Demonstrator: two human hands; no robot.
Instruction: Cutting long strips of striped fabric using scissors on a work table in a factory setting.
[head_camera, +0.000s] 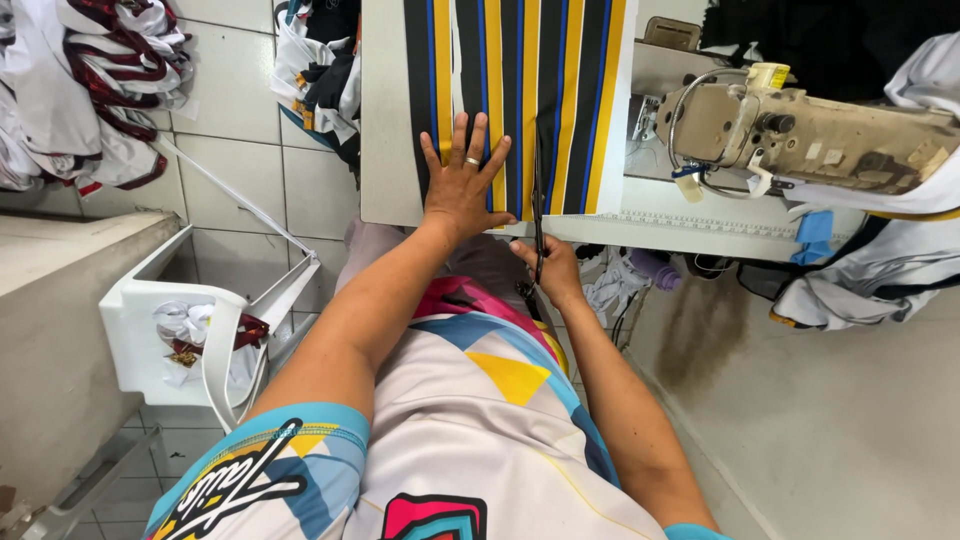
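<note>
A striped fabric (520, 70) in black, yellow and blue lies flat on a white table (385, 120) in front of me. My left hand (460, 180) presses down on it with fingers spread and a ring on one finger. My right hand (550, 268) sits at the table's near edge, closed on the handles of dark scissors (539, 190). Their blades point away from me along a black stripe, just right of my left hand.
A worn beige sewing machine (800, 130) stands at the right with white cloth draped around it. A white bin (190, 320) with fabric scraps and a strap sits at lower left. Garments (90, 80) are piled at upper left on the tiled floor.
</note>
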